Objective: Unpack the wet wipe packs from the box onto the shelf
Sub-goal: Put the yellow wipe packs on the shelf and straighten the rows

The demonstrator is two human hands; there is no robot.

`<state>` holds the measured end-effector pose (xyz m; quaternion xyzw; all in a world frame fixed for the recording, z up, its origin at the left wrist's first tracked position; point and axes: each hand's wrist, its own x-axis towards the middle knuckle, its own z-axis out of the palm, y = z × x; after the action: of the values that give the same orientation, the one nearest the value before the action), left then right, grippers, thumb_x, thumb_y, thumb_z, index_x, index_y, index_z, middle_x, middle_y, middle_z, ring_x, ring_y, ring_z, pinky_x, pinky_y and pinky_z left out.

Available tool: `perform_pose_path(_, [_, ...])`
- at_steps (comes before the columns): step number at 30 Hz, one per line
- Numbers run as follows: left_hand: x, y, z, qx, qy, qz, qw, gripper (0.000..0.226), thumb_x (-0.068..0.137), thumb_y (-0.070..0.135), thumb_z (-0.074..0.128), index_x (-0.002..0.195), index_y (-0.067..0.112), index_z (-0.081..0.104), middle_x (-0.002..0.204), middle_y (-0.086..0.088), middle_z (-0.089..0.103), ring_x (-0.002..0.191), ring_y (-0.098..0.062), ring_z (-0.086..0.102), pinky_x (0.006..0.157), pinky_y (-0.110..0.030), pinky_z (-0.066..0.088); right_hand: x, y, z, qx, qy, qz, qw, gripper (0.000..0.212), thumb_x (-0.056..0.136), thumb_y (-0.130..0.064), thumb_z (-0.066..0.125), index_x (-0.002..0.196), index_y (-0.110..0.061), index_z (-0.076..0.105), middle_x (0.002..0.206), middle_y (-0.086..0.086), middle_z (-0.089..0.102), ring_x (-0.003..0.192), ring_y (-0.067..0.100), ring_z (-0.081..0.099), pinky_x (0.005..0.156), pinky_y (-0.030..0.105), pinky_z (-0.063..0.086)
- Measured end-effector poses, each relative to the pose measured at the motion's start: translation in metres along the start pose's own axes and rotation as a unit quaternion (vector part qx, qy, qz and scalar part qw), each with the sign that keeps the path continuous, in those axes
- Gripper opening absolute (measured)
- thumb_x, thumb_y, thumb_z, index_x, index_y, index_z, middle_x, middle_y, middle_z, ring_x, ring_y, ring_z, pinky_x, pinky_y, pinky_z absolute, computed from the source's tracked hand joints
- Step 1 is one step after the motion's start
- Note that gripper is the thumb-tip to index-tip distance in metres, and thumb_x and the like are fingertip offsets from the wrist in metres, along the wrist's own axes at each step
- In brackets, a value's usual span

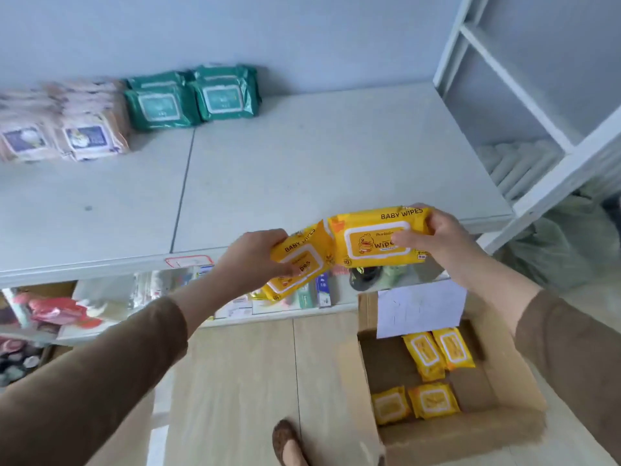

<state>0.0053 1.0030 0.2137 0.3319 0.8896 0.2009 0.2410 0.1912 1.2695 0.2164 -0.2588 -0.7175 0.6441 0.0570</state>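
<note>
Green packs [193,97] on shelf [302,169]

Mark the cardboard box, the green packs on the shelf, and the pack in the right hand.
cardboard box [517,391], head view, right inner wall
green packs [223,95], head view, front pack's label
yellow pack [366,242], head view, duck label

2 green packs [193,99] lie side by side at the back by the pale wall [268,31], with peach packs [64,129] stacked just to their left. A white frame [524,105] stands right. Below, a brown shoe [287,442] rests on the wood floor [248,381].
</note>
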Motion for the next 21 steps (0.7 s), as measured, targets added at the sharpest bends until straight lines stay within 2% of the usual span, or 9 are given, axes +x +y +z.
perform_pose_path(6, [0.063,-0.016,-0.089,0.049,0.037,0.048,0.997,0.034,0.072,0.04,0.081,0.094,0.026,0.059,0.083,0.006,0.064,0.078,-0.019,0.06,0.065,-0.033,0.048,0.071,-0.062,0.033,0.016,0.033,-0.034,0.999,0.025,0.083,-0.01,0.074,0.103,-0.022,0.063,0.094,-0.005,0.073,0.083,0.007,0.072,0.067,0.017,0.053])
perform_pose_path(12, [0.166,-0.011,-0.134,0.082,0.049,0.053,0.994,0.039,0.074,0.042,0.079,0.102,0.023,0.059,0.095,0.0,0.064,0.087,-0.024,0.06,0.075,-0.039,0.054,0.164,-0.087,0.024,0.05,0.073,-0.04,0.995,0.029,0.083,-0.009,0.075,0.106,-0.019,0.061,0.101,-0.002,0.072,0.089,0.011,0.072,0.077,0.026,0.056])
perform_pose_path(14, [0.205,-0.004,-0.145,0.1,0.052,0.057,0.992,0.041,0.075,0.041,0.079,0.106,0.023,0.058,0.097,0.0,0.063,0.088,-0.025,0.06,0.076,-0.04,0.054,0.2,-0.093,0.014,0.051,0.084,-0.043,0.994,0.029,0.083,-0.01,0.076,0.106,-0.02,0.062,0.104,0.0,0.073,0.094,0.013,0.072,0.082,0.03,0.056])
perform_pose_path(18, [0.287,0.008,-0.164,0.14,0.068,0.07,0.985,0.044,0.076,0.04,0.079,0.111,0.024,0.058,0.105,-0.001,0.064,0.093,-0.027,0.06,0.078,-0.039,0.053,0.277,-0.097,-0.012,0.053,0.091,-0.039,0.994,0.042,0.081,-0.011,0.078,0.12,-0.013,0.062,0.117,0.007,0.072,0.105,0.021,0.07,0.093,0.037,0.054])
perform_pose_path(21, [0.341,0.013,-0.175,0.173,0.082,0.063,0.979,0.049,0.076,0.04,0.078,0.117,0.021,0.06,0.108,-0.001,0.062,0.1,-0.028,0.059,0.075,-0.035,0.049,0.33,-0.095,-0.029,0.043,0.095,-0.027,0.994,0.04,0.08,-0.012,0.079,0.117,-0.014,0.064,0.115,0.007,0.073,0.105,0.022,0.071,0.095,0.039,0.054])
